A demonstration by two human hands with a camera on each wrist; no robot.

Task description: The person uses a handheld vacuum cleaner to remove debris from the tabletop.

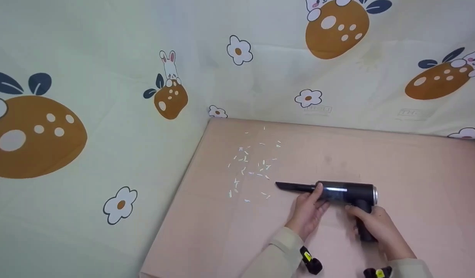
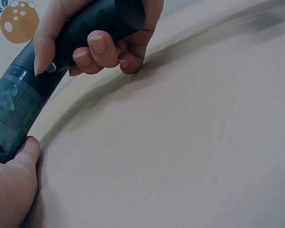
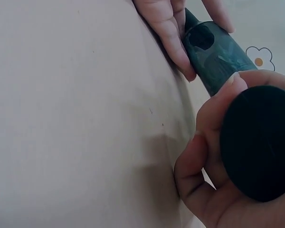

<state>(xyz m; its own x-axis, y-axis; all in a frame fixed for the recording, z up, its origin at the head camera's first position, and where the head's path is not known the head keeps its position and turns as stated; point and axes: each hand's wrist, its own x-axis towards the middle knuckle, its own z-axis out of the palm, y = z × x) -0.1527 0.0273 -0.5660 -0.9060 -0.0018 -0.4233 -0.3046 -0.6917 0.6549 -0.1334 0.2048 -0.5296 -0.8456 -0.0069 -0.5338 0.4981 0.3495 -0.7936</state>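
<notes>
A black handheld vacuum cleaner (image 1: 347,188) with a long narrow nozzle (image 1: 293,187) lies level above the table, its tip towards the left. My left hand (image 1: 307,212) holds the front of its barrel from below, thumb on the near side. Around the handle (image 1: 364,227) curl the fingers of my right hand (image 1: 380,227). Through the clear dust cup (image 2: 14,102), pale scraps show inside in the left wrist view. White paper scraps (image 1: 243,159) are scattered on the table, left of and beyond the nozzle tip. The handle's round end (image 3: 261,142) faces the right wrist camera.
The table (image 1: 206,231) has a plain pinkish-beige cover. Behind and to the left hang pale curtains (image 1: 145,154) printed with oranges, rabbits and flowers, meeting at the table's far left corner. A few tiny dark specks (image 3: 162,124) lie near my right hand.
</notes>
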